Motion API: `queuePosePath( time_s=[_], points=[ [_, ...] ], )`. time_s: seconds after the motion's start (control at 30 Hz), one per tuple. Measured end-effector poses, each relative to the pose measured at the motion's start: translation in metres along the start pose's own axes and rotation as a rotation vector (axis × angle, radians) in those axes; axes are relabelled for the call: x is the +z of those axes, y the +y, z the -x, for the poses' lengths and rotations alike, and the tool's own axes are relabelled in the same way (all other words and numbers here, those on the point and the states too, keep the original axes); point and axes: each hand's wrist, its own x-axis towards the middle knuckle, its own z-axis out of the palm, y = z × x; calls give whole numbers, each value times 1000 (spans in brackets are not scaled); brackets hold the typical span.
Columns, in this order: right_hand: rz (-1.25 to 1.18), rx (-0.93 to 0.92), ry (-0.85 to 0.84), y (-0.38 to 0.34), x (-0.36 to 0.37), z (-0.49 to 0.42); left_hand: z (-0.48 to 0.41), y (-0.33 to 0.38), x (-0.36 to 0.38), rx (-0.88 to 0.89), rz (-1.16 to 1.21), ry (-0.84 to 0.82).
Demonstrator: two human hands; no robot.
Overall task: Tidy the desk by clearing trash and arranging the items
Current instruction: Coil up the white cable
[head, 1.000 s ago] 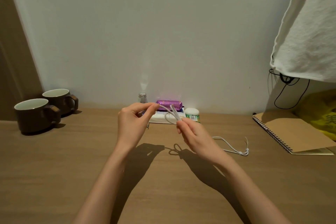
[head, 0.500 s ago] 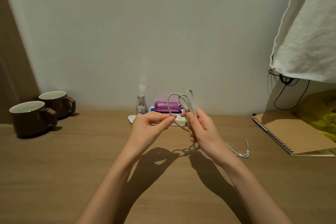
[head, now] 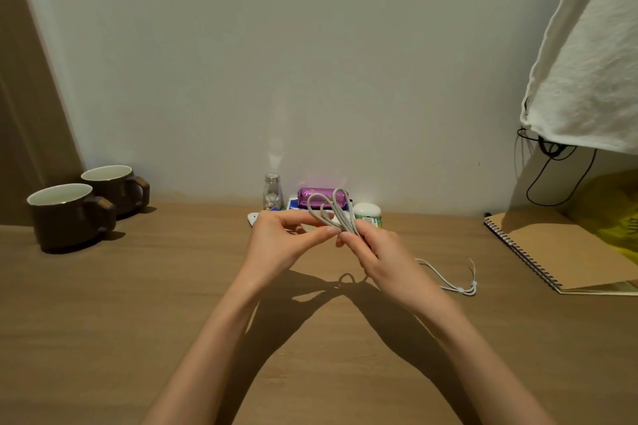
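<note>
A pale wooden desk (head: 138,321) runs the width of the room against a plain white wall (head: 276,62), with a brown panel (head: 20,114) closing the far left corner. At the left rear stand two dark brown mugs, the front mug (head: 65,214) just beside the rear mug (head: 114,188), handles to the right. At centre rear a small glass bottle (head: 272,191), a purple-wrapped snack (head: 312,197) and a white jar (head: 367,212) with a green label cluster by the wall.

In front of them, raised above the desk, the left hand (head: 283,241) pinches loops of a white cable (head: 331,209) between thumb and forefinger. Just beside it the right hand (head: 383,259), fingers curled, grips the gathered strands. The cable's loose end trails over the wood to the right.

A spiral notebook (head: 559,248) lies near the right edge with a yellow bag (head: 614,210) behind it, a black cord (head: 552,176) against the wall and a white cloth (head: 587,62) hanging overhead. Open wood lies between mugs and hands, across the near side, and between cable end and notebook.
</note>
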Motion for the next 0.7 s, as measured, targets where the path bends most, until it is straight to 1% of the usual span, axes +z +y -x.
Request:
queuePosePath(
  time_s=[0.07,0.13,0.2,0.27,0.37,0.47,0.57,0.7],
  points=[
    [-39,9,12,0,0,-1,-1,2,-1,-23,82,26],
    [-75,31,12,0,-1,-2,-2,4,-2,-39,174,92],
    [-81,35,-3,-1,-1,-2,-2,4,0,-39,197,138],
    [-65,18,-2,-2,-2,-1,-1,2,1,-65,211,150],
    [-52,-10,1,-6,-4,0,0,-1,4,-118,222,106],
    [-48,-32,-36,-9,-5,1,-1,-4,3,-136,215,76],
    [-44,-35,-54,-9,-1,2,-2,-6,2,-90,183,38],
    [-33,-41,-26,-6,0,2,-1,-3,3,-18,167,0]
  ],
)
